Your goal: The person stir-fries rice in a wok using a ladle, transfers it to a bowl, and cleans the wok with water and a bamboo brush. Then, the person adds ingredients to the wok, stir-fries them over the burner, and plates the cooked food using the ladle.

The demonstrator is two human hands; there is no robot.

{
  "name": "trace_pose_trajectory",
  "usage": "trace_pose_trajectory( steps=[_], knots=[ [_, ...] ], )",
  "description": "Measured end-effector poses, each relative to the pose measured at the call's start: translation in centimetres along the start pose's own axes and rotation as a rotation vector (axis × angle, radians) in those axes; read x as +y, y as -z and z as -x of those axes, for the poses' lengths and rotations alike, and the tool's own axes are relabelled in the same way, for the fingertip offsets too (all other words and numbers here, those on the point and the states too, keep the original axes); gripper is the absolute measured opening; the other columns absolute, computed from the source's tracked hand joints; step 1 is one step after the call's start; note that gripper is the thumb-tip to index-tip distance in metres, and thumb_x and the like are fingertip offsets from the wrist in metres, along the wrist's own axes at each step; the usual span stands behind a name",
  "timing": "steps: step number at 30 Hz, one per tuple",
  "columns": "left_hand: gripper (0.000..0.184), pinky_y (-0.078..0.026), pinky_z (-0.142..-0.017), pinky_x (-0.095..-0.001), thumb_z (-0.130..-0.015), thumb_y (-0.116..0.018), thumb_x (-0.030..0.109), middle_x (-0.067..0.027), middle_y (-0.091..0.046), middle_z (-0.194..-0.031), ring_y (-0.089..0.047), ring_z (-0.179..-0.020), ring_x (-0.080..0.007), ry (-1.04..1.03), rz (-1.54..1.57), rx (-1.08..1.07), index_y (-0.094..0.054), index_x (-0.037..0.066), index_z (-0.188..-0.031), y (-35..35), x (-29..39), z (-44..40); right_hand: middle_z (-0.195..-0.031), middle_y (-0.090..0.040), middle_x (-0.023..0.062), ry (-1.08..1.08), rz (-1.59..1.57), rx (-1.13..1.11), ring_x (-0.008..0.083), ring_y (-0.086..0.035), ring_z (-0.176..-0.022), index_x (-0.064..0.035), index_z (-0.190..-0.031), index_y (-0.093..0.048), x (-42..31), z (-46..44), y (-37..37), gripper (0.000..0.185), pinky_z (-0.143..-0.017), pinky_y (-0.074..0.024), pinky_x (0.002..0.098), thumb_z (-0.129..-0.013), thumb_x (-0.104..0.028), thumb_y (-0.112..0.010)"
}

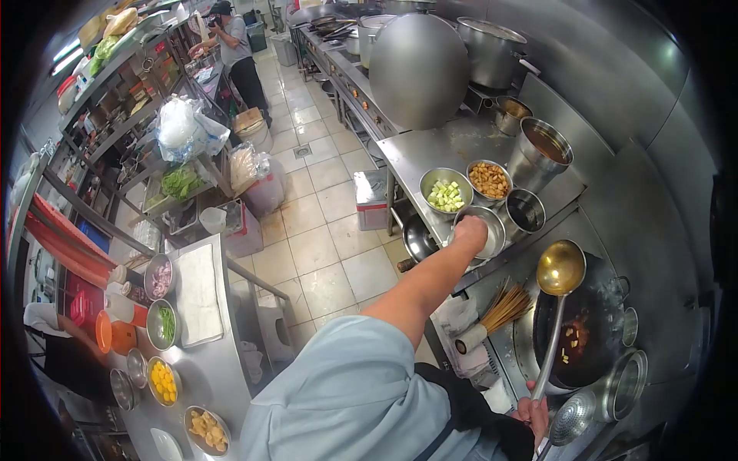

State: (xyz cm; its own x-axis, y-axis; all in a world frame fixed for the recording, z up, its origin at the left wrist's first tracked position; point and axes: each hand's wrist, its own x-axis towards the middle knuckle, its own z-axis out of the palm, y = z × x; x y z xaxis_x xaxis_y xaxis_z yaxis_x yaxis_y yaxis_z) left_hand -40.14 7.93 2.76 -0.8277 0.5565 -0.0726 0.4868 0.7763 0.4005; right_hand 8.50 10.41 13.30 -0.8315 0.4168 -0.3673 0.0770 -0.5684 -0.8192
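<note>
My left hand (470, 229) reaches into a metal bowl (498, 244) with something pale in it; the fingers look closed, their tips hidden. My right hand (530, 415) is wrapped round the handle of a long ladle (555, 338). Golden liquid fills the ladle's cup, which is raised over the far edge of a dark wok (607, 326). A few yellowish pieces lie in reddish-brown liquid in the wok. Around my left hand stand a bowl of pale green cubes (445, 192), a bowl of browned cubes (490, 180) and a pot of dark liquid (525, 210).
A bamboo brush (496, 315) lies left of the wok, a perforated skimmer (573, 419) below it. Bowls of yellow yolks (163, 381) and fried pieces (207, 430) stand on the left counter (223, 376). A person (234, 50) stands farther back beside the tiled aisle (323, 200).
</note>
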Motion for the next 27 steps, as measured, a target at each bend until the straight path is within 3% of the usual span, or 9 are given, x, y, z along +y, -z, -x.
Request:
trace_pose_trajectory(
  steps=[7,16,27],
  knots=[
    [0.025,-0.058,-0.089,-0.0402,-0.087,-0.063,0.008,-0.0183,-0.068,-0.121,-0.067,-0.112,-0.0328,-0.049,-0.023,0.003,-0.074,0.001,-0.108,-1.2,-0.4,-0.9,-0.070,-0.040,-0.0006,-0.029,-0.077,0.012,0.0030,-0.026,-0.045,0.0011,-0.143,-0.043,0.3,-0.4,-2.4,0.044,-0.041,-0.0235,0.0193,-0.104,-0.018,-0.053],
    [0.024,-0.058,-0.088,-0.0389,-0.089,-0.063,0.010,-0.0171,-0.068,-0.121,-0.067,-0.114,-0.0313,-0.060,-0.042,-0.011,-0.075,0.003,-0.108,-1.0,-0.5,-0.8,-0.071,-0.042,0.0021,-0.039,-0.144,0.055,0.0036,-0.031,-0.054,0.0102,-0.137,-0.045,0.9,-1.1,-3.2,0.043,-0.044,-0.0262,0.0153,-0.103,-0.014,-0.055],
    [0.023,-0.059,-0.086,-0.0359,-0.092,-0.062,0.013,-0.0123,-0.072,-0.118,-0.070,-0.110,-0.0277,-0.061,-0.086,-0.022,-0.077,0.009,-0.108,-1.9,-0.5,-1.9,-0.070,-0.044,0.0034,-0.062,-0.219,0.051,0.0045,-0.033,-0.055,0.0098,-0.135,-0.046,1.1,-1.3,-3.1,0.042,-0.043,-0.0278,0.0160,-0.101,-0.011,-0.058]
  ],
)
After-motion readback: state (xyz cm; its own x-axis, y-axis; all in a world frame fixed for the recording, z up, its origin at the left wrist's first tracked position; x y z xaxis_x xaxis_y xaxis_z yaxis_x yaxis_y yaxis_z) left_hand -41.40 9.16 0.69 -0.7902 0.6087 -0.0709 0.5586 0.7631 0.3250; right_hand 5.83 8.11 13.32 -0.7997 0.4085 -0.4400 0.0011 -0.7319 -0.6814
